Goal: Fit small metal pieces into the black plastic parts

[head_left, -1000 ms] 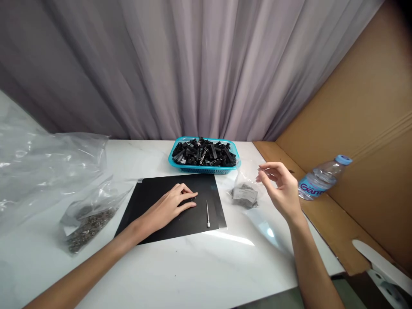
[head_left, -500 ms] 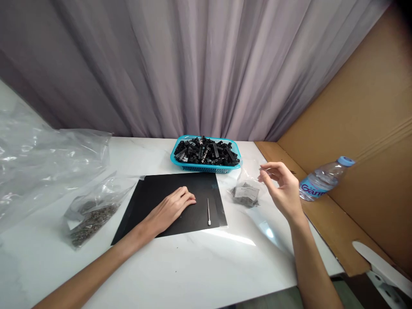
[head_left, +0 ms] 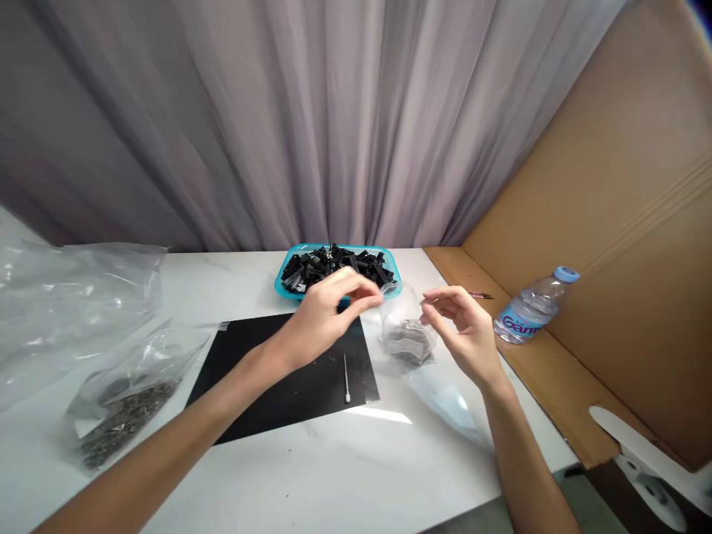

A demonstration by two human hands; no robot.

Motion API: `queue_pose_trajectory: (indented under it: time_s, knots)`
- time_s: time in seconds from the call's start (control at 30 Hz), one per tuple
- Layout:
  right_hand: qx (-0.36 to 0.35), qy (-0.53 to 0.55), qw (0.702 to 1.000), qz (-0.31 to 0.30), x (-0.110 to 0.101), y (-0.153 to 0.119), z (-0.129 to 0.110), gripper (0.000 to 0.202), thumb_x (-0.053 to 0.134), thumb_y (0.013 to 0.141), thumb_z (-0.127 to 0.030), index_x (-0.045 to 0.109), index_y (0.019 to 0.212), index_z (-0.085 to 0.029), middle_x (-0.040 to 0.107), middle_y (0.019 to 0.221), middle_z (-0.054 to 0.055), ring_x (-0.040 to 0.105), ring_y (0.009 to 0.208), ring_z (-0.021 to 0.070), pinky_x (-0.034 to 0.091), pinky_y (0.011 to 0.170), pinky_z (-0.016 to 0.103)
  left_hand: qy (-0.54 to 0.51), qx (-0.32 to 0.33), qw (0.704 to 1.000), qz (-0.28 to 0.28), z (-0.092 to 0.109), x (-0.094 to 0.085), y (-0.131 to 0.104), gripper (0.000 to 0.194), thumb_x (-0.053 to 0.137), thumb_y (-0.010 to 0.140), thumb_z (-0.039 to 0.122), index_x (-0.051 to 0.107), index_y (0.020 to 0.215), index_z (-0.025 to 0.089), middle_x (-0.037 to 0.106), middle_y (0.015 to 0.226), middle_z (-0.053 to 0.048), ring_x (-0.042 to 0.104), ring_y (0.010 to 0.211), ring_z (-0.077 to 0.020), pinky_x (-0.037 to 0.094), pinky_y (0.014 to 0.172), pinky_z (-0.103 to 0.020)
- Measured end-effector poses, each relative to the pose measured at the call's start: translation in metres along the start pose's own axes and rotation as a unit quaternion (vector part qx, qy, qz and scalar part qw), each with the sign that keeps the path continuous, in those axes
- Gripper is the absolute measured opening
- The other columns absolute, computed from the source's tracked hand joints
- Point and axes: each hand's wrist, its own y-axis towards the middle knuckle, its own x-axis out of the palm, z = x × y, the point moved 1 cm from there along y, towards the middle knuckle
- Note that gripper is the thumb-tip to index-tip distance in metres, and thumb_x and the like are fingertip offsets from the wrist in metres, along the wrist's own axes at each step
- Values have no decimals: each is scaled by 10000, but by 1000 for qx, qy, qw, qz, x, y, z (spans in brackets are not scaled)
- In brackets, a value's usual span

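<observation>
My left hand is raised over the black mat, thumb and forefinger pinching the left rim of a small clear plastic bag. Small metal pieces and a pale label show through the plastic. At the bag's upper right side, my right hand has its fingertips drawn together on what looks like the clear rim; the thin film is hard to make out there. On the mat lies a slim metal tool with a pale end, and a few tiny pieces lie near my left wrist.
Behind the mat stands a blue basket of black parts. To the left are a bag of metal pieces and a large clear plastic sheet. A water bottle stands on cardboard at right, near a pen.
My left hand has lifted off the mat and moved right to the small bag's rim, uncovering tiny pieces. My right hand stays beside the bag. The whole view has shifted slightly.
</observation>
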Motion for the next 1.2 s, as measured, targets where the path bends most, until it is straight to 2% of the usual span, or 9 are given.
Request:
queue_pose_trajectory:
  time_s: [0.1, 0.2, 0.43, 0.57, 0.7, 0.87, 1.0, 1.13, 1.2]
  knots:
    - [-11, 11, 1000, 11, 2, 0, -1, 141, 687, 960, -313, 652, 1067, -227, 674, 878, 17, 689, 741, 159, 608, 755, 340, 34, 98, 994, -40, 14, 25, 35, 166, 570, 1030, 269, 704, 1017, 173, 640, 997, -44, 634, 891, -149, 516, 842, -282]
    - [-14, 16, 1000, 19, 3, 2, 0, 161, 682, 962, -338, 637, 1072, -229, 684, 898, 27, 692, 754, 168, 618, 746, 349, 150, 158, 972, -90, 13, 43, 49, 197, 519, 1041, 203, 709, 1078, 163, 657, 981, -67, 626, 972, -204, 518, 882, -339]
    - [-20, -11, 999, 29, -1, 3, 3, 188, 669, 970, -346, 619, 1113, -234, 673, 875, 16, 687, 725, 161, 615, 746, 347, 153, 82, 979, -109, 11, 39, 43, 112, 592, 1010, 242, 680, 1061, 196, 681, 990, -43, 654, 977, -206, 507, 896, -346]
    - [-17, -32, 999, 37, -3, 2, 3, 191, 666, 971, -351, 620, 1115, -235, 680, 895, 25, 691, 735, 166, 612, 755, 352, 144, 89, 981, -93, 6, 40, 41, 164, 622, 998, 311, 694, 913, 191, 663, 917, -30, 634, 905, -195, 492, 848, -330]
    - [-14, -30, 999, 38, -4, 3, 3, 183, 675, 965, -335, 620, 1107, -235, 679, 899, 22, 693, 742, 165, 607, 761, 347, 128, 106, 980, -109, -1, 45, 41, 91, 651, 976, 235, 737, 969, 206, 686, 993, -41, 627, 999, -201, 479, 924, -346]
    - [-9, -29, 999, 41, -5, 2, 4, 180, 684, 958, -316, 630, 1109, -234, 675, 903, 21, 688, 739, 161, 604, 770, 350, 82, 70, 994, -25, 3, 38, 41, 93, 679, 961, 265, 712, 1014, 196, 725, 1048, -33, 628, 1037, -197, 455, 988, -358]
    - [-11, -36, 998, 46, -7, 0, 6, 192, 691, 951, -325, 632, 1110, -234, 671, 888, 19, 686, 731, 165, 608, 762, 359, 48, -5, 998, 30, -3, 12, 18, 223, 489, 1061, 310, 693, 1067, 222, 731, 1101, -19, 638, 1067, -180, 459, 996, -334]
    - [-12, -42, 998, 43, -7, -1, 5, 189, 688, 954, -324, 638, 1111, -234, 668, 877, 19, 686, 733, 168, 611, 757, 363, 126, -141, 976, -104, -34, -9, -36, 345, 548, 1001, 509, 704, 1188, 265, 698, 1097, -32, 652, 1028, -224, 509, 922, -357]
    - [-15, -54, 998, 37, -6, -2, 4, 183, 689, 953, -319, 643, 1110, -235, 666, 868, 17, 686, 735, 167, 610, 762, 363, 157, -218, 955, -121, -50, -10, -64, 507, 570, 942, 633, 693, 1272, 268, 668, 1094, -47, 674, 983, -238, 526, 876, -355]
